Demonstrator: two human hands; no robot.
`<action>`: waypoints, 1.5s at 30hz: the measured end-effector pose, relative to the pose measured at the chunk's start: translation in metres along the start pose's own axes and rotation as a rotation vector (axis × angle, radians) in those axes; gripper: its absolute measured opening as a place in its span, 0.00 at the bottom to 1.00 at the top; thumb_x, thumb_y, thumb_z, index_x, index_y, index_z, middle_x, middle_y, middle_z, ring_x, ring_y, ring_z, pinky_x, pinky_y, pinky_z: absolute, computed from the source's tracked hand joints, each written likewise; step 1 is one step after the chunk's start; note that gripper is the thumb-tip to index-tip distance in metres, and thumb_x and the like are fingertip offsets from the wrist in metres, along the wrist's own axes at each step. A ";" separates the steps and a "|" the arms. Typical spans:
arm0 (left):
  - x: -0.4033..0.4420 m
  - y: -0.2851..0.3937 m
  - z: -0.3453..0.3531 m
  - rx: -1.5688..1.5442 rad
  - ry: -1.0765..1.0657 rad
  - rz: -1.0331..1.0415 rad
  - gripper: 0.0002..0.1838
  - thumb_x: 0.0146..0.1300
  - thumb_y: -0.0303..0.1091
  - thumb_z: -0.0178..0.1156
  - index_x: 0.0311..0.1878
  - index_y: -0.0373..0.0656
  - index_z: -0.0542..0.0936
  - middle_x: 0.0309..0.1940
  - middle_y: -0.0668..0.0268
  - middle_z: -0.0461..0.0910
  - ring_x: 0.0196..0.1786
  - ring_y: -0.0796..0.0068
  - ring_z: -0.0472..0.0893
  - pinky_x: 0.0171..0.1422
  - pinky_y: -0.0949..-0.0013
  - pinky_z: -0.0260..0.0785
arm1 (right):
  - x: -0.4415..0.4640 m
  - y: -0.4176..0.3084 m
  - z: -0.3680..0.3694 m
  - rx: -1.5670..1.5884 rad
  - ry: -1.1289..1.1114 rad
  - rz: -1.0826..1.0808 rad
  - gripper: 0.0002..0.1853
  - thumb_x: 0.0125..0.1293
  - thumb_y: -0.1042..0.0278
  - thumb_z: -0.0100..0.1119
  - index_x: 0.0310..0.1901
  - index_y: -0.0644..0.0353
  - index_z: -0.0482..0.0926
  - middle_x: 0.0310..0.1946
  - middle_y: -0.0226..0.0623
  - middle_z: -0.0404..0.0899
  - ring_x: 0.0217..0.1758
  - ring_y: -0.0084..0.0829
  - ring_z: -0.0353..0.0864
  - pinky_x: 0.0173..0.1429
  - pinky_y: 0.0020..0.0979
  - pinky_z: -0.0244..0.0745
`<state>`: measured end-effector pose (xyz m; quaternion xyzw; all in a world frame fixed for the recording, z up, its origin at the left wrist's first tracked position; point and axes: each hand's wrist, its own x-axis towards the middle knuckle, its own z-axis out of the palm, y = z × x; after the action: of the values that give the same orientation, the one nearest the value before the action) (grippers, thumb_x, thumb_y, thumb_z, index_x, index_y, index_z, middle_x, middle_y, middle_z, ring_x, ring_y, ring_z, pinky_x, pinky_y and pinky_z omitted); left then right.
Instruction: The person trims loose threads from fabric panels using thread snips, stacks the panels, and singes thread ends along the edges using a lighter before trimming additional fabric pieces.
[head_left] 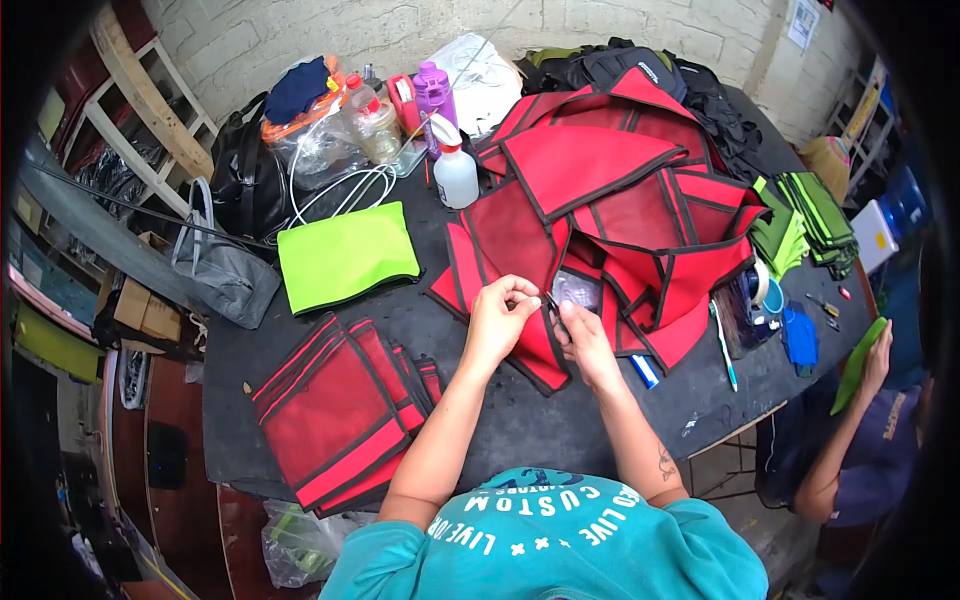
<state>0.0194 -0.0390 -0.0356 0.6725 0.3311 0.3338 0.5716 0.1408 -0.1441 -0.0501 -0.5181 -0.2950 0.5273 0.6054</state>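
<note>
My left hand (503, 312) is closed in a pinch over the dark edging of a red mesh piece (508, 235); what lies between its fingertips is too small to make out. Close beside it, my right hand (588, 345) is closed around a small dark pointed tool (551, 301), whose tip points toward the left fingertips. Under and beyond both hands spreads a loose heap of red pieces with dark binding (600, 160). A clear plastic piece (577, 291) shows just past the right hand.
Folded red mesh pieces (335, 415) and a lime-green pouch (348, 257) lie left on the black table (480, 440). A spray bottle (456, 172) stands behind. Green pieces (815, 215), a toothbrush (724, 345) and a blue cloth (800, 340) are right. Another person's hand (877, 362) holds a green piece.
</note>
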 end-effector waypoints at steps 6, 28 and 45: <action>0.000 -0.004 0.002 0.024 -0.007 0.043 0.05 0.57 0.23 0.61 0.37 0.35 0.81 0.27 0.69 0.81 0.31 0.85 0.76 0.37 0.78 0.68 | 0.005 0.010 0.005 -0.020 0.102 -0.128 0.16 0.73 0.55 0.46 0.30 0.56 0.73 0.17 0.15 0.59 0.18 0.10 0.51 0.21 0.18 0.45; -0.003 0.004 -0.003 -0.281 -0.145 -0.016 0.05 0.59 0.26 0.61 0.37 0.35 0.81 0.29 0.73 0.79 0.32 0.88 0.73 0.38 0.82 0.65 | -0.001 0.006 0.003 -0.364 0.246 -0.455 0.13 0.71 0.61 0.50 0.34 0.62 0.73 0.21 0.27 0.70 0.24 0.19 0.66 0.31 0.25 0.64; -0.008 -0.001 0.010 -0.139 0.113 0.174 0.04 0.54 0.26 0.62 0.30 0.35 0.81 0.26 0.68 0.81 0.30 0.82 0.76 0.39 0.76 0.68 | -0.011 -0.016 0.027 -0.803 0.431 -0.548 0.11 0.68 0.61 0.54 0.36 0.61 0.74 0.23 0.44 0.75 0.26 0.43 0.77 0.30 0.37 0.69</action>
<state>0.0229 -0.0505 -0.0383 0.6375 0.2794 0.4415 0.5662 0.1186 -0.1446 -0.0250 -0.7097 -0.4669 0.0769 0.5220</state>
